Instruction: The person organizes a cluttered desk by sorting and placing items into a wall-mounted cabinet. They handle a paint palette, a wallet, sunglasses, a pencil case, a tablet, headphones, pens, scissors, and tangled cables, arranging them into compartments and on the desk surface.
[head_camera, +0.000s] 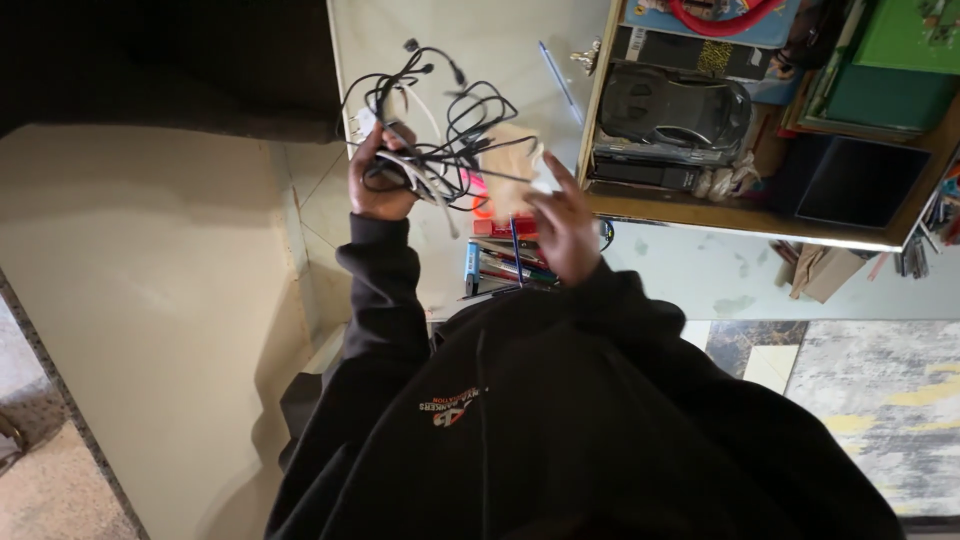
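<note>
My left hand (380, 185) is shut on a tangled bunch of black and white cables (440, 130), held up in front of my chest. Loops and plug ends stick out above and to the right of the fist. My right hand (562, 228) is raised beside the bunch, its fingers on a beige, soft-looking piece (508, 165) and a small white bit at the tangle's right side. Whether the beige piece is gripped or only touched is unclear. My black hooded top (560, 420) fills the lower part of the view.
A wooden-framed compartment (740, 225) at the upper right holds a black toy car (675, 105), books, a green box and a black box. Several pens and markers (505, 265) lie below my hands. A pen (560, 80) rests on the pale surface. A patterned rug (880, 400) covers the floor on the right.
</note>
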